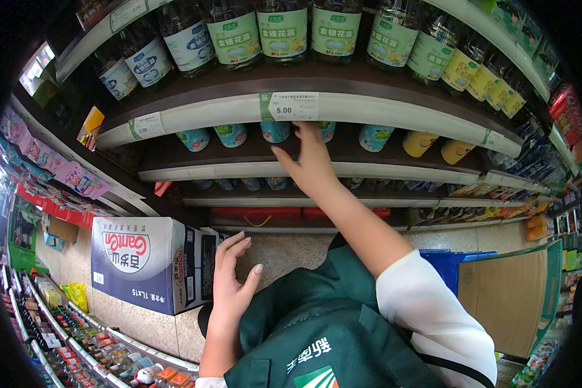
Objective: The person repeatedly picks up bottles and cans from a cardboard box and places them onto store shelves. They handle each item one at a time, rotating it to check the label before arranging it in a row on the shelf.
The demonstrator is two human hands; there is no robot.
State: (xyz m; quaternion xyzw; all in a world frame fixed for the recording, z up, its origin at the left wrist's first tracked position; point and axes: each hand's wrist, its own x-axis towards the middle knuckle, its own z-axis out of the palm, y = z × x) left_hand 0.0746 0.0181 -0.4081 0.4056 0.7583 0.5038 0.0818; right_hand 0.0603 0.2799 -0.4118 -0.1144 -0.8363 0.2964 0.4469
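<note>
My right hand [313, 160] reaches into the shelf under a white price rail [203, 119], its fingertips partly hidden by that rail. It is between a blue can [275, 132] and another blue can [328, 130]; whether it touches either cannot be told. More blue cans [376, 137] and yellow cans [419, 143] stand along the same shelf, their tops hidden. My left hand [235, 274] is held low in front of the green apron [315, 310], fingers apart and holding nothing, beside a Ganten water carton [131, 262].
Large labelled bottles [282, 31] line the shelf above. Lower shelves hold more goods and red boxes [257, 217]. At the right stand a blue crate [439, 266] and an opened cardboard box [504, 296]. Another stocked shelf [97, 344] runs along the lower left.
</note>
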